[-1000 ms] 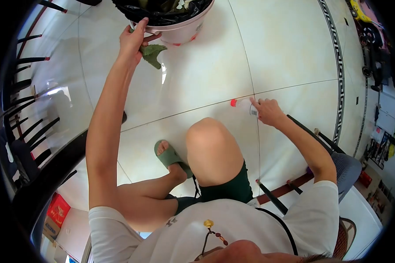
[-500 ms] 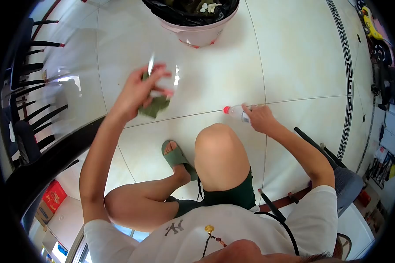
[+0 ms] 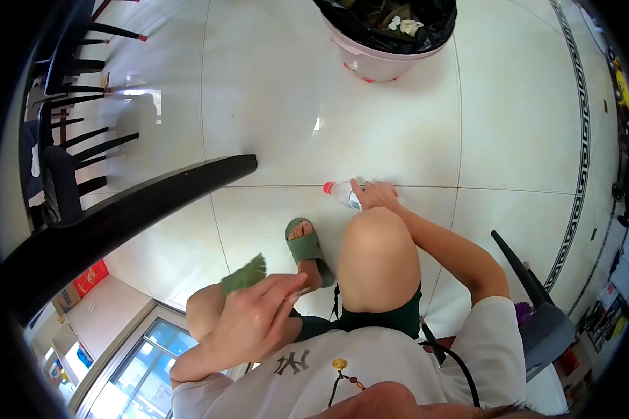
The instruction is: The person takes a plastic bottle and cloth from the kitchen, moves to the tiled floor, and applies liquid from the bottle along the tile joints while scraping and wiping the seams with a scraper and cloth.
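Fingers of the left hand (image 3: 258, 318) were bent and drawn together on a soft green piece of cloth-like material with a jagged edge (image 3: 243, 276). The green piece projected beyond the back of the hand, above the bent left leg; blur and the hand's own back concealed the contact points.

Right hand (image 3: 377, 194) lay palm down over the base end of a clear plastic bottle with a red cap (image 3: 345, 193), fingers touching it. The degree of closure of this grip could not be determined. The bottle lay on its side on the pale tiled floor (image 3: 279, 105), cap directed to the left, just beyond the bare raised knee (image 3: 379, 241).

A green open-toed slipper (image 3: 304, 248) was worn on the foot to the left of that knee. Farther forward stood a pale pink bucket with red marks (image 3: 370, 64), upright, its rim covered by a black plastic liner (image 3: 342, 26); white scraps (image 3: 407, 26) and darker matter were visible inside.

A curved black bar (image 3: 140, 199) extended over the floor on the left, with dark chairs on thin black legs (image 3: 63, 164) beyond it. A grey-seated chair (image 3: 546, 339) stood beside the right arm. A black-and-white patterned border (image 3: 585, 140) crossed the tiles on the right.
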Demonstrator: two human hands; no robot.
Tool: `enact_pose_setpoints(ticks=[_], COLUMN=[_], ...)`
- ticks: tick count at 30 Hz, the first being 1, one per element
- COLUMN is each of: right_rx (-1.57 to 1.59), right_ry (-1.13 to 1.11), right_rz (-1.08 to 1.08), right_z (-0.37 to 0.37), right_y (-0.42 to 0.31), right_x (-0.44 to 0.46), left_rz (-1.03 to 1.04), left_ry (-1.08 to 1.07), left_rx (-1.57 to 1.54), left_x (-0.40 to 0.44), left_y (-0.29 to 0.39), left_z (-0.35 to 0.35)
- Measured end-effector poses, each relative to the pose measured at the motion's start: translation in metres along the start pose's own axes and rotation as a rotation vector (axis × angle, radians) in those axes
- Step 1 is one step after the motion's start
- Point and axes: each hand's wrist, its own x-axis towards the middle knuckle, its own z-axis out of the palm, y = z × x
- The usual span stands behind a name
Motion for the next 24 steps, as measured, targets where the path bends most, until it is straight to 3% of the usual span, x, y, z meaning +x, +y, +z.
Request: enact_pose_setpoints(ticks=[2,5,8,14,17,21,24], right_rx=[-0.034,0.113,0.282,0.704,0.863,1.053,1.048], right_ry=[0.031,0.439,0.413,0.692,0.979,0.858,0.844], right_rz=[-0.009,-0.263,-0.204,0.099,0.262,0.589,0.725], right_z=[0.007,0.049,0.056,0.184,0.227,0.249,0.26], right_y=[-0.008,0.015,0.026,0.037,0.029,0.024,0.031], right_x=[0.01,0.013,-0.024,-0.105,-0.131,-0.168,-0.178], left_rz=[-0.033,-0.05,-0.017,0.084,0.128,0.107,0.305], left_ry=[0.029,0.105,0.119,0.167,0.193,0.157,0.231], left_rx=[0.097,0.242,0.275,0.325,0.319,0.426,0.585], left_x=[0.004,0.007,0.008,0.032,0.051,0.071,0.073], left_y=[-0.009,-0.01,-0.01,0.003,0.015,0.032,0.072], left_z=[0.007,0.011,0.013,0.022,0.03,0.033,0.033])
